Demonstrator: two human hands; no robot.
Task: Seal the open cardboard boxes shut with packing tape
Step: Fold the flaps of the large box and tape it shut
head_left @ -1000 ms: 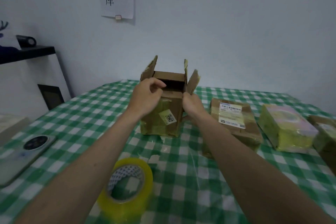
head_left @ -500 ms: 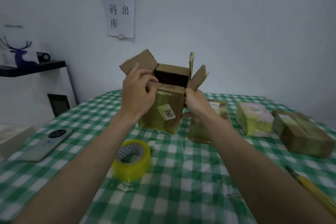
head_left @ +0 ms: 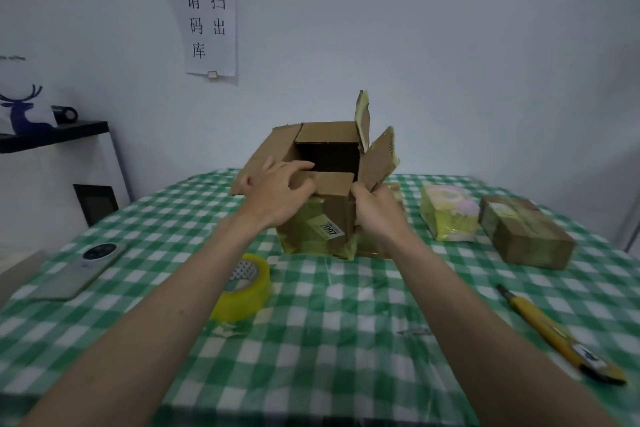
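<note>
Open cardboard box [head_left: 322, 204], upright on the green checked tablecloth [head_left: 346, 305], four top flaps unsealed and its interior dark, contents not discernible; left hand [head_left: 277, 194] curls over the near flap with fingers reaching the opening's edge, right hand [head_left: 375, 211] grips the box's right near corner below the raised right flap. Roll of packing tape [head_left: 247, 282] lies flat just below and left of the left wrist; yellow utility knife [head_left: 557, 333] lies well right of the right forearm. Right of the grip: a yellow-wrapped parcel [head_left: 446, 215] and a taped brown box [head_left: 523, 236], both closed; left of it, a phone [head_left: 79, 270].
</note>
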